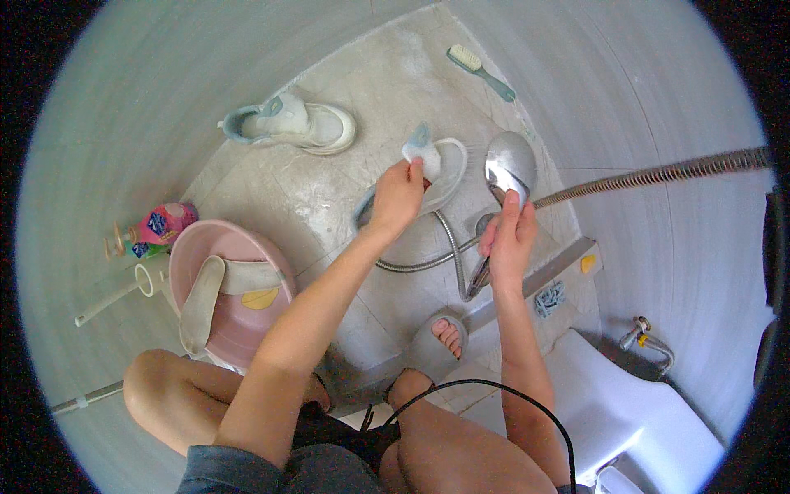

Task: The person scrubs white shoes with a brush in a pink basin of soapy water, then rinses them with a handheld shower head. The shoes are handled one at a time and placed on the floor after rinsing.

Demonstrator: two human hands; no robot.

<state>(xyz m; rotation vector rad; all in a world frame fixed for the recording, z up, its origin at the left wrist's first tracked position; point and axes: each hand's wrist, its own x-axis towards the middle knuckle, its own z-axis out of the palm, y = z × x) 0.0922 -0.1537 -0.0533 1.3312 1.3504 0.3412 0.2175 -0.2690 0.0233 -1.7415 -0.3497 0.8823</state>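
In the middle of the head view, my left hand (400, 192) pinches the tongue of a white shoe (453, 176), whose toe points up and right. My right hand (511, 247) grips the handle of a chrome shower head (511, 162). The head is held beside the shoe's toe, and fine streaks that look like water reach from it towards the toe. Its metal hose (457, 253) loops over the floor below the shoe. A second white shoe (321, 126) with a blue-grey collar lies farther up and left, against the wall.
A pink basin (231, 333) at left holds two insoles (202, 302) and a yellow piece (259, 299). Pump bottles (163, 223) stand behind it. A green-handled brush (481, 73) lies by the far wall. Bluish laces (549, 299) lie beyond a low curb (558, 267); a white toilet (617, 401) stands lower right.
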